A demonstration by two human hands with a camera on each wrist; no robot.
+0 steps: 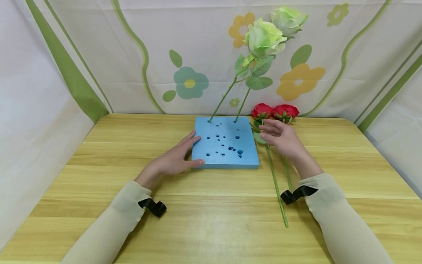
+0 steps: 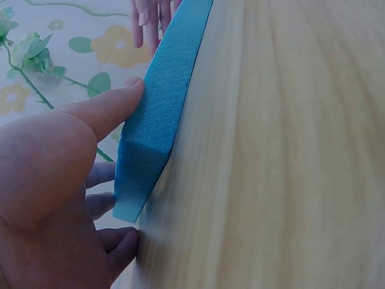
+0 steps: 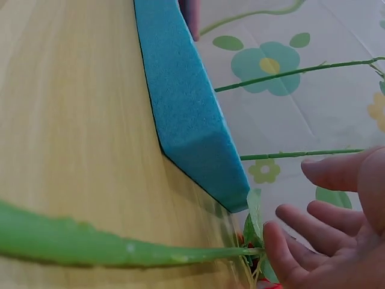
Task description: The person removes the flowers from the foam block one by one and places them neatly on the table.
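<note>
Left hand (image 1: 173, 160): fingers spread, thumb resting on the near edge and forefinger on the left edge of a square, light-blue foam block (image 1: 252, 146) pitted with holes. Block lies flat on the yellowish wood-grain table (image 1: 197, 227). Two pale green-white artificial roses with green stems, one front (image 1: 263, 38) and one rear (image 1: 290, 20), stand tilted to the right in its far-side holes. My right hand (image 1: 281, 137): fingers loosely extended, gripping nothing, above two red artificial roses (image 1: 285, 111) lying right of the block; fingertip contact with their leaves: cannot tell.
</note>
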